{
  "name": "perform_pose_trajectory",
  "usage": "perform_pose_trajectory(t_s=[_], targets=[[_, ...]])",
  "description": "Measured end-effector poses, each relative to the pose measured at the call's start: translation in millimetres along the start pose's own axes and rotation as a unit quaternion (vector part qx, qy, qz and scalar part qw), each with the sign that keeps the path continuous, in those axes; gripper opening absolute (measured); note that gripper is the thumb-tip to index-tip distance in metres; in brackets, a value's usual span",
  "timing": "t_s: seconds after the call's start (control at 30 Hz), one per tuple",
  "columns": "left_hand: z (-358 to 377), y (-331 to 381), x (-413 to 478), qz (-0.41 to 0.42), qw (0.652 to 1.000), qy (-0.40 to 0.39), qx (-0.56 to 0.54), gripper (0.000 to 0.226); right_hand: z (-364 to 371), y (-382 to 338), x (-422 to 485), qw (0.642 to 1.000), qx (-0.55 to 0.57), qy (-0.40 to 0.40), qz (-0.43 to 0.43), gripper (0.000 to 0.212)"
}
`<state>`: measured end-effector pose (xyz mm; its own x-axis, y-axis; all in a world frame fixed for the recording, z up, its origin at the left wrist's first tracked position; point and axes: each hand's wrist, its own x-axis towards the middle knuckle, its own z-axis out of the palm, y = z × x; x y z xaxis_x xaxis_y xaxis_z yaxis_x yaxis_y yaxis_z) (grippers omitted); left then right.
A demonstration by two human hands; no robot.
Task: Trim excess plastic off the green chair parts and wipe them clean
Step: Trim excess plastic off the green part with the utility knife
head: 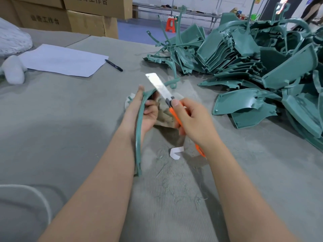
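Observation:
My left hand (146, 112) grips a long curved green chair strip (139, 137) near its upper bend; the strip runs down along my forearm and arcs away to the right at the top. My right hand (190, 117) holds an orange utility knife (172, 112) with its long silver blade (158, 85) extended and lying across the strip's top bend. A crumpled tan cloth (165, 117) lies on the table between and under my hands. Thin green shavings (174, 189) are scattered on the grey table cover (70, 128) in front of me.
A big heap of green chair parts (253, 67) fills the right side of the table. A white paper sheet (63, 60) and a black marker (114, 65) lie at the left, with white foam wrap (12, 41) beyond. A white scrap (176, 151) lies near my right wrist. Cardboard boxes (70, 16) stand behind.

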<state>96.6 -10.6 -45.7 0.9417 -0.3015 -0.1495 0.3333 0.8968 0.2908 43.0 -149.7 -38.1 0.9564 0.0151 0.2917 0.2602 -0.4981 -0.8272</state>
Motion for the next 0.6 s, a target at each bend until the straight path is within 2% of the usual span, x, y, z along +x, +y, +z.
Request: perform_pose_trajectory(t_s=[0.07, 0.23, 0.4, 0.6], targets=[[-2.5, 2.7, 4.1, 0.008, 1.0, -0.008, -0.025, 0.037, 6.4, -0.9, 10.7, 1.0, -0.022, 0.008, 0.013, 0.036], [-8.2, 5.3, 10.1, 0.039, 0.997, -0.017, -0.058, 0.033, 13.0, -5.0, 34.7, 0.998, -0.024, -0.05, 0.011, 0.041], [-9.9, 6.0, 12.9, 0.087, 0.996, 0.019, 0.001, 0.033, 24.1, 1.8, 31.3, 0.996, -0.068, -0.045, -0.03, 0.044], [-6.9, 3.5, 9.7, 0.072, 0.996, 0.051, 0.032, 0.034, 13.3, 4.2, 23.7, 0.996, -0.044, -0.08, -0.017, 0.043]])
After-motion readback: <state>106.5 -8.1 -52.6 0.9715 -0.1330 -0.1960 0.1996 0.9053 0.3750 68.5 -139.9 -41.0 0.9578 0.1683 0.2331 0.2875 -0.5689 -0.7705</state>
